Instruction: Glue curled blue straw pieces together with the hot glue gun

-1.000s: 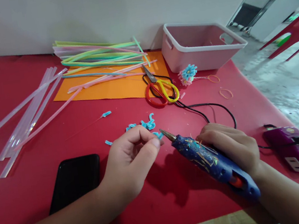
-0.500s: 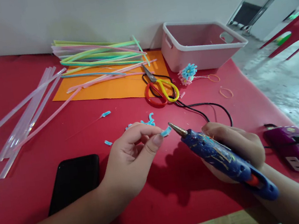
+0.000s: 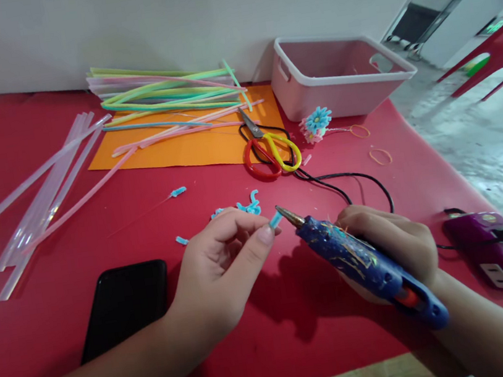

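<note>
Between thumb and forefinger, my left hand (image 3: 227, 267) pinches a short blue pipe cleaner piece (image 3: 276, 220). My right hand (image 3: 390, 244) is wrapped round a blue hot glue gun (image 3: 354, 255), whose metal nozzle is at the upper end of that piece; whether they touch I cannot tell. Behind my left fingers lie several curled blue pipe cleaner bits (image 3: 250, 204), partly hidden. One loose blue bit (image 3: 182, 240) rests left of the hand. Farther back is a thin stem with a blue tip (image 3: 178, 192).
Scissors (image 3: 274, 148) with red and yellow handles lie by orange paper (image 3: 171, 153) under coloured pipe cleaners (image 3: 168, 94). A pink bin (image 3: 326, 90), a fuzzy flower (image 3: 318, 120), clear glue sticks (image 3: 51, 198), a black phone (image 3: 125, 303) and a purple power strip (image 3: 499, 253) surround the work area.
The glue gun has moved slightly left, bringing its nozzle up to the blue piece. That piece now tilts more upright in my left fingers.
</note>
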`<act>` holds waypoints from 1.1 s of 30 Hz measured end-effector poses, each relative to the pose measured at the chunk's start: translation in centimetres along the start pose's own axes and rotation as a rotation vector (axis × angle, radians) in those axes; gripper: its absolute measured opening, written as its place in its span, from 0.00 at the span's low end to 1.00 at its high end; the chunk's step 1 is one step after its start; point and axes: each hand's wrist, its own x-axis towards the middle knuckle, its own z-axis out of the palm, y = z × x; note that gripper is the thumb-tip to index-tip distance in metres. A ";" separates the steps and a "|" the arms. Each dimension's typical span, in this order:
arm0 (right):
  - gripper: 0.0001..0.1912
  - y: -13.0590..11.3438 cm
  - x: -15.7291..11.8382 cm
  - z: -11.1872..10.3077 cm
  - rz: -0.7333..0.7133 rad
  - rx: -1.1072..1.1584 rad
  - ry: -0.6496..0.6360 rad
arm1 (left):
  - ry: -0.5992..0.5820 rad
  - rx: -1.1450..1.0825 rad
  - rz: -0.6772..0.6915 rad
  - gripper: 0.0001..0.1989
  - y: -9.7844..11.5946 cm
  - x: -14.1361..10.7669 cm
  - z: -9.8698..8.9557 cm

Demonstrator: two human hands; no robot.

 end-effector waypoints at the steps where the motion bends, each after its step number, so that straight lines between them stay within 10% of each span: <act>1: 0.08 0.0 0.0 0.0 -0.002 -0.001 -0.005 | 0.005 0.002 0.003 0.07 0.0 0.0 0.0; 33: 0.04 0.9 -1.0 0.4 0.008 0.078 -0.053 | -0.005 -0.024 -0.094 0.10 -0.2 0.1 -0.1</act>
